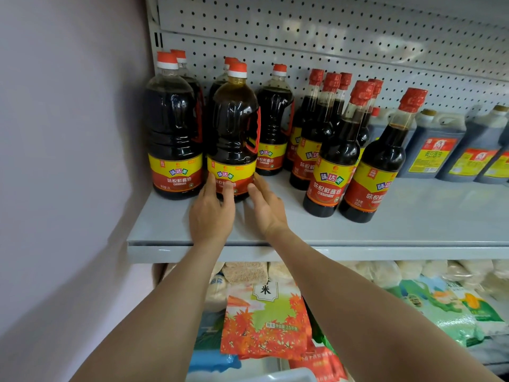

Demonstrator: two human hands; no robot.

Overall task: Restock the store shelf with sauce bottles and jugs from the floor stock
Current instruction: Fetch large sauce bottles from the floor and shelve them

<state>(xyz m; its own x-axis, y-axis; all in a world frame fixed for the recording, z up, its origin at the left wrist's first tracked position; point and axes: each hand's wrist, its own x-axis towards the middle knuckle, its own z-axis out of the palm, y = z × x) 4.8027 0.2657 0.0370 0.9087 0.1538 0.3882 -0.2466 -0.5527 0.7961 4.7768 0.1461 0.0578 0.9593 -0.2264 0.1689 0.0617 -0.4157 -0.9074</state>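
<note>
Head view: a large jug (pixel 232 133) of dark sauce with a red cap and a yellow-and-red label is seen standing upright near the front of a grey metal shelf (pixel 413 224), touched at its base by both hands. The left hand (pixel 212 213) is laid against the lower label, fingers nearly straight and spread on the jug's left and front. The right hand (pixel 265 206) is placed against the jug's lower right side, fingers extended along the label; neither hand is closed around the jug, and both are held wide and flat.

A matching jug (pixel 173 128) is set just beside it on the left, next to the pale wall (pixel 68 161), with more jugs lined up behind. To the right, a cluster of slimmer sauce bottles (pixel 341 150) with red foil tops is arranged in rows, the nearest two well forward on the shelf. Further right, squat dark canisters (pixel 438 144) with yellow-and-red labels are ranged against the perforated back panel (pixel 330 31).

Below the shelf, bags of rice are stacked, among them an orange bag (pixel 264 323) printed with maple leaves and green-printed bags (pixel 451 307) to the right.
</note>
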